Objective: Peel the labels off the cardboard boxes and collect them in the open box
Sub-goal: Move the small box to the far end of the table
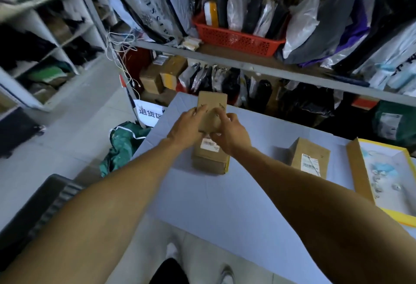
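A small cardboard box (212,106) is held up between both hands above a larger cardboard box (209,160) that lies on the table (225,205). My left hand (186,126) grips the small box's left side and my right hand (229,135) grips its right side. A white label (209,145) shows on top of the lower box, partly hidden by my right hand. A second labelled cardboard box (309,157) stands to the right. The open box (358,171) with a yellow rim sits at the far right, with pale scraps inside.
Metal shelving behind the table holds a red basket (236,39) of parcels and many plastic mail bags. A green bag (122,144) lies on the floor at the table's left. A dark crate (45,211) sits at lower left.
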Tool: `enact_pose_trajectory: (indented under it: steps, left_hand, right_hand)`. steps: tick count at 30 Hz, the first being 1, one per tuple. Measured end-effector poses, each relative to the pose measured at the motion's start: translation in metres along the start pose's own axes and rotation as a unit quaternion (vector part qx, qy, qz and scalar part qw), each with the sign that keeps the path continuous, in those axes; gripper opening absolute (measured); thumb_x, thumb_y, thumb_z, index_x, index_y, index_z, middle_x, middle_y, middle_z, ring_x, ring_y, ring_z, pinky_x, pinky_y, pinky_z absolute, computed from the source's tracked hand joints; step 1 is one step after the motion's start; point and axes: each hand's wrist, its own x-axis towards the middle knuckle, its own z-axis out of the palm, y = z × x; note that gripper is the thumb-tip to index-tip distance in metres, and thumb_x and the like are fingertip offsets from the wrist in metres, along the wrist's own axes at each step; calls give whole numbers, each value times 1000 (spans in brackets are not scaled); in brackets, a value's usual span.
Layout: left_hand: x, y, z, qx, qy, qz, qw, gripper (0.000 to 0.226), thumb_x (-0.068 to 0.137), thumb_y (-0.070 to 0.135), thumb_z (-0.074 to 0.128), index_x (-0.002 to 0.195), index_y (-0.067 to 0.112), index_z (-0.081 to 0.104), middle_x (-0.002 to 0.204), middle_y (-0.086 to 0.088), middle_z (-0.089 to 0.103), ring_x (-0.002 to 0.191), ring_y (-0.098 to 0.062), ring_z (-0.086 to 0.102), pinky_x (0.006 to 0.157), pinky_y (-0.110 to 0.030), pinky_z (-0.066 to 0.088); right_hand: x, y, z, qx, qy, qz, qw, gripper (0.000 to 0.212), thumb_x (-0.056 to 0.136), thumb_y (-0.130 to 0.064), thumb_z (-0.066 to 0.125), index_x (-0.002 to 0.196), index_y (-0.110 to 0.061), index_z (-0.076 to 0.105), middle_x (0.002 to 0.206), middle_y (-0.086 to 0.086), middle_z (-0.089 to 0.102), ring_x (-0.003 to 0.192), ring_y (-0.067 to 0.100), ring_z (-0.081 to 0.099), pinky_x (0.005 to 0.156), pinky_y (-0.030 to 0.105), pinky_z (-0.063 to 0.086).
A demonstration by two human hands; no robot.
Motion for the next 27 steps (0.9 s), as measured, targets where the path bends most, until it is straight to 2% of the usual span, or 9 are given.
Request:
enact_pose_trajectory:
  steps: [2, 4, 5, 9, 12, 18, 22, 27]
  left_hand:
    - [16, -31, -12, 1, 1, -1, 1000, 87, 82, 27, 73, 152, 23, 22, 147, -16, 41, 128, -38, 44, 98, -45, 42]
    - [35, -63, -20, 3, 1, -1, 1000, 84, 83, 26, 72, 152, 21, 24, 147, -16, 42, 126, -38, 46, 96, -44, 43]
    - [46, -79, -22, 3, 1, 2, 1000, 83, 84, 25, 72, 151, 21, 24, 147, -16, 42, 126, -38, 47, 96, -45, 44]
    - [99, -139, -22, -7, -28, 21, 999, 83, 83, 24, 73, 151, 20, 26, 147, -16, 42, 125, -39, 48, 95, -47, 47]
    - [136, -172, -16, -2, -65, 35, 997, 85, 81, 25, 74, 151, 19, 26, 145, -16, 44, 122, -40, 51, 90, -44, 47]
    - [187, -206, 16, -8, -99, 18, 995, 67, 83, 14, 65, 143, 18, 33, 126, -19, 47, 104, -44, 58, 79, -45, 47]
    - [206, -228, 42, -16, -117, 32, 993, 64, 86, 8, 59, 144, 16, 33, 129, -19, 48, 107, -41, 57, 81, -45, 49]
    - [215, -244, 60, -38, -121, 51, 991, 64, 84, 0, 60, 143, 12, 36, 130, -16, 52, 111, -36, 57, 87, -43, 48]
  right_hand:
    - [29, -19, 13, -7, 1, -10, 1000, 66, 85, -34, 63, 139, -39, 25, 140, 11, 39, 97, 38, 62, 72, 42, 54]
    - [61, -35, 29, -5, -12, -12, 1000, 64, 87, -31, 62, 140, -36, 27, 140, 11, 38, 93, 36, 63, 62, 34, 44]
    - [79, -42, 39, 0, -19, -11, 1000, 64, 87, -30, 62, 141, -36, 28, 139, 12, 38, 93, 36, 62, 62, 32, 41]
    - [148, -62, 80, 17, -34, 45, 998, 69, 86, -32, 64, 142, -34, 25, 132, 13, 41, 96, 38, 60, 69, 34, 44]
    - [184, -69, 106, -1, -36, 84, 996, 71, 86, -31, 66, 145, -25, 26, 122, 14, 42, 94, 42, 61, 77, 42, 49]
    - [233, -64, 143, -21, -31, 165, 986, 65, 89, -15, 59, 144, -16, 25, 123, 16, 40, 95, 42, 61, 80, 46, 51]
    - [254, -52, 165, -26, -48, 189, 980, 63, 90, -11, 58, 143, -17, 26, 126, 16, 38, 98, 43, 60, 80, 47, 50]
    - [261, -44, 191, -31, -91, 187, 978, 78, 90, -10, 59, 152, -16, 13, 139, 14, 36, 107, 40, 59, 88, 46, 51]
